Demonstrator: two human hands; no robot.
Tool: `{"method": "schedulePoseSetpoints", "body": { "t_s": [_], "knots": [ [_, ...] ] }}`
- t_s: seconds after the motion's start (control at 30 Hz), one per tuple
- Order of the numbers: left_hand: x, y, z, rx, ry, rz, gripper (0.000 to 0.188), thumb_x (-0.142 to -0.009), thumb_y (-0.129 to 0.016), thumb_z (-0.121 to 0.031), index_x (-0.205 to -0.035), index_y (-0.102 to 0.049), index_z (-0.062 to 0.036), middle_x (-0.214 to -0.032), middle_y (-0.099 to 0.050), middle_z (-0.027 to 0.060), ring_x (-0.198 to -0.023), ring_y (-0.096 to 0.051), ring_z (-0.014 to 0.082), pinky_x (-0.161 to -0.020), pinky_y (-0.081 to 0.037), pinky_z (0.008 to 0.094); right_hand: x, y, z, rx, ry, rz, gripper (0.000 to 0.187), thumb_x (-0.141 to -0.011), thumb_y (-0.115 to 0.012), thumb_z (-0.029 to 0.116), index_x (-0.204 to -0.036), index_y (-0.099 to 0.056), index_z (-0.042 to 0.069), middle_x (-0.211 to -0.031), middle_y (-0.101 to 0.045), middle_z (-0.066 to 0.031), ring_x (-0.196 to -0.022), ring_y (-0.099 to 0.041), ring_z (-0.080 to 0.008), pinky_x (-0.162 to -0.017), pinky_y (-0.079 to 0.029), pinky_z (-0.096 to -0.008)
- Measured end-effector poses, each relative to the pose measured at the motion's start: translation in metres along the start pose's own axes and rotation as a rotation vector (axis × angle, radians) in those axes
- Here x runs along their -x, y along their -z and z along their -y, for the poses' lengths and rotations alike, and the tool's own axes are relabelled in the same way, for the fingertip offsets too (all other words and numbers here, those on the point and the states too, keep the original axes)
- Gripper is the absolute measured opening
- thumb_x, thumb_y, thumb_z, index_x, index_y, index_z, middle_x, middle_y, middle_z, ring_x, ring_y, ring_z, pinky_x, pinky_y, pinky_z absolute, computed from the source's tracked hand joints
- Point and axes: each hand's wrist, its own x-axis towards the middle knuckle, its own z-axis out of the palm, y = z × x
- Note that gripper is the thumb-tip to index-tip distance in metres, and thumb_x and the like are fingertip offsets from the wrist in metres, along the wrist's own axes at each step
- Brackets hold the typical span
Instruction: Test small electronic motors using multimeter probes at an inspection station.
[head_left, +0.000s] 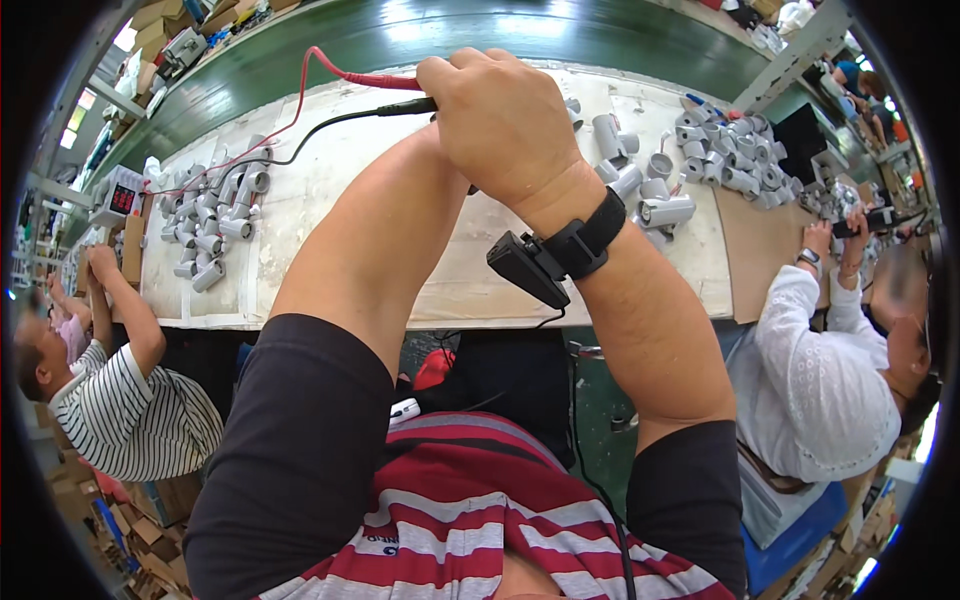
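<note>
My right hand (505, 115) is closed above the far part of the table, fingers curled around the ends of a red test probe (385, 82) and a black test probe (405, 107). Their tips are hidden under it. My left forearm (375, 235) reaches up beneath the right hand, which covers my left hand, so its fingers and anything in them cannot be seen. A black strap with a small black device (527, 270) is on my right wrist. Grey cylindrical housings lie in a pile (215, 215) at left and another (645, 185) at right.
Leads run from the probes to a white box with a red display (122, 195) at the left table end. More grey housings (735, 150) are heaped farther right near a brown board (760, 245). A person in stripes (135, 410) sits left; one in white (820, 370) works right.
</note>
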Motion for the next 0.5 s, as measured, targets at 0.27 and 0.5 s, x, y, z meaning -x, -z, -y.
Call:
{"method": "schedulePoseSetpoints", "body": {
  "t_s": [0.27, 0.5],
  "knots": [
    [0.052, 0.026, -0.006, -0.012, 0.284, 0.046, 0.032, -0.092, -0.068, -0.005, -0.123, -0.063, 0.0005, -0.104, -0.069, 0.0069, -0.102, -0.066, 0.0177, -0.089, -0.054, 0.0326, 0.017, -0.021, 0.0, -0.195, -0.077, -0.069, 0.015, -0.089, -0.075, 0.023, -0.097, -0.072, 0.011, -0.085, -0.071, -0.0101, -0.08, -0.071, -0.0316, -0.071, -0.057, -0.0444],
    [0.226, 0.09, -0.032, 0.804, 0.738, -0.384, 0.045, -0.084, -0.061, 0.004, -0.128, -0.053, 0.0053, -0.102, -0.066, 0.0137, -0.087, -0.069, 0.0235, -0.079, -0.059, 0.0365, 0.056, -0.048, 0.047, -0.811, -0.479, 0.202, 0.017, -0.095, -0.076, 0.021, -0.101, -0.074, 0.006, -0.084, -0.074, -0.01, -0.068, -0.069, -0.0237, -0.063, -0.057, -0.036]
  ]
}}
